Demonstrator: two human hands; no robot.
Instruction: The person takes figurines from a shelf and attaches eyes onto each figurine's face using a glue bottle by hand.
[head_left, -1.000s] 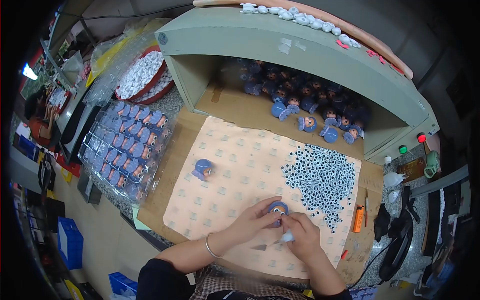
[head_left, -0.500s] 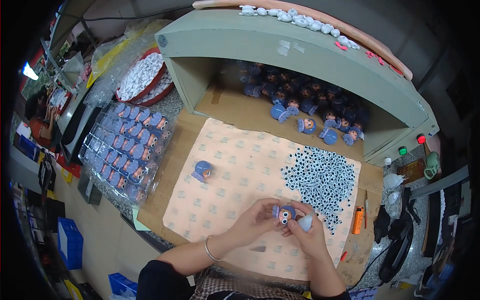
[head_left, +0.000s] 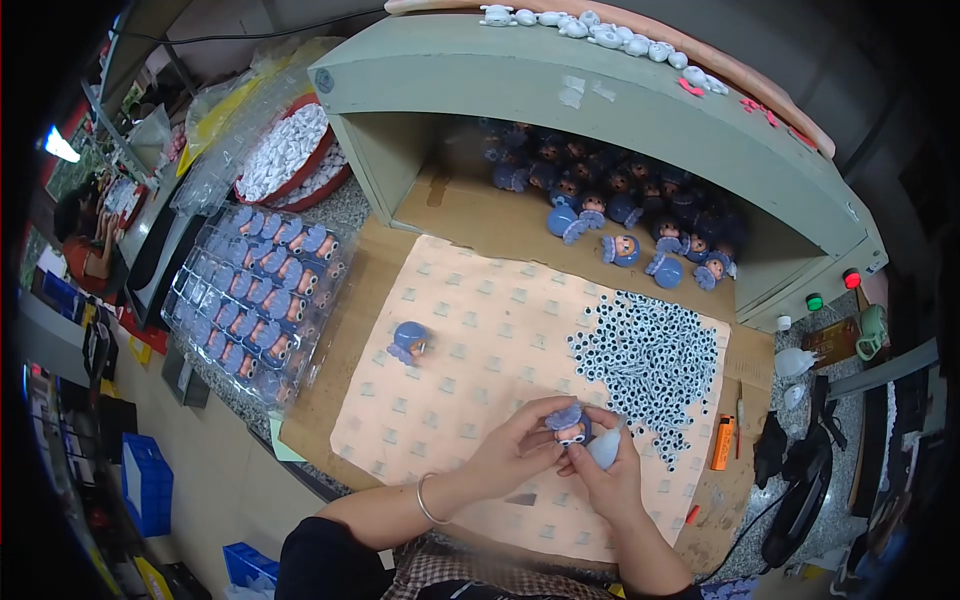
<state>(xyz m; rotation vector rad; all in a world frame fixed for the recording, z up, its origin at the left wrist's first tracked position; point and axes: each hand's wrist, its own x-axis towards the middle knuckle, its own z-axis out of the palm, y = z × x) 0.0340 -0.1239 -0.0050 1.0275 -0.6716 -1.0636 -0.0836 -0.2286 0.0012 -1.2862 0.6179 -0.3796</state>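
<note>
Between my hands is a small blue-capped doll head (head_left: 567, 425) with a frilly purple-blue collar and white-rimmed eyes. My left hand (head_left: 520, 447) is closed around its left side. In my right hand (head_left: 612, 482) is a pale, bulb-shaped squeeze bottle (head_left: 605, 449), and the fingertips of that hand also meet the doll head; the bottle's tip is hidden. Up and to the right of my hands, a spread of loose toy eyes (head_left: 650, 350) covers part of the pale cloth (head_left: 470, 370). Another blue doll head (head_left: 409, 341) lies alone on the cloth's left side.
Clear plastic trays (head_left: 250, 300) of doll heads stand left. More doll heads (head_left: 620, 250) crowd the green-grey cabinet (head_left: 480, 85). An orange lighter (head_left: 721, 442) lies at right. Red basins (head_left: 325, 165) hold white pieces. Far left, a person (head_left: 85, 240) sits working.
The doll head has turned in my fingers, with its collar now toward the top and its face tipped lower. Both hands keep their hold. The whole view has shifted slightly.
</note>
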